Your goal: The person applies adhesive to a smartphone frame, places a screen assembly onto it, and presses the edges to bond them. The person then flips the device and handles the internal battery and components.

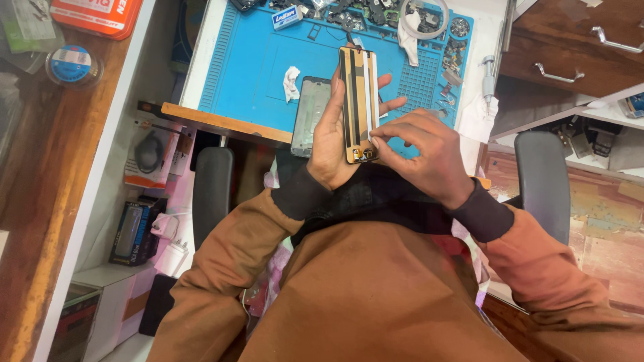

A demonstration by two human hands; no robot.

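One phone display panel [358, 104] is held upright above the blue mat [248, 67] in the left hand [329, 141], whose fingers are wrapped around its edges. The fingers of the right hand [422, 151] are pinched together on a white strip [369, 100] at the panel's lower end; peeling seems only begun. One phone frame [310, 114] lies on the tabletop [201, 60], beside one crumpled white scrap [290, 82].

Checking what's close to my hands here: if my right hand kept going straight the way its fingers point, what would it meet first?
The right hand points left, its fingers already at the lower edge of the phone screen panel. Right behind that sits the left hand holding it.
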